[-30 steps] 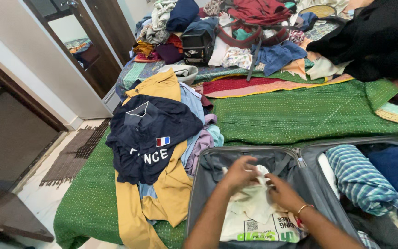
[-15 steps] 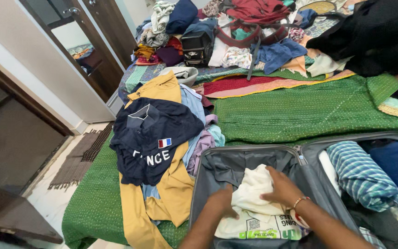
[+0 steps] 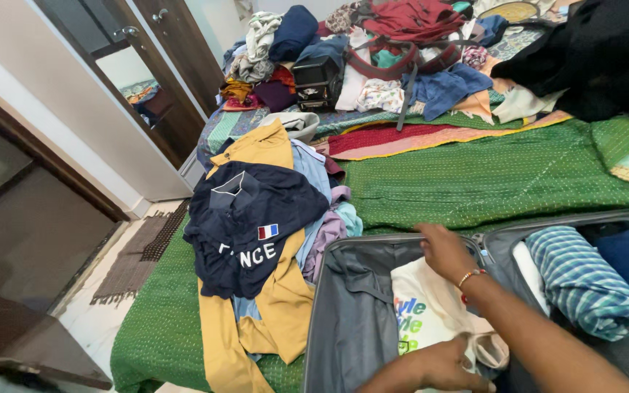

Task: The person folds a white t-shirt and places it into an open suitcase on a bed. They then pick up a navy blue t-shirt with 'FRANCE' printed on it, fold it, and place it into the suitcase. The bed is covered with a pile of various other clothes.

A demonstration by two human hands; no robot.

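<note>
2 hands (image 3: 442,251) on 1 cream shirt (image 3: 431,313), 1 grey suitcase (image 3: 351,306)

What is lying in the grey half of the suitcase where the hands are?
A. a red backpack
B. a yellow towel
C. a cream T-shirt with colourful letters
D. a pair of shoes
C. A cream T-shirt with coloured print lies in the grey suitcase half, with the right hand on its top edge and the left hand at its lower edge.
</note>
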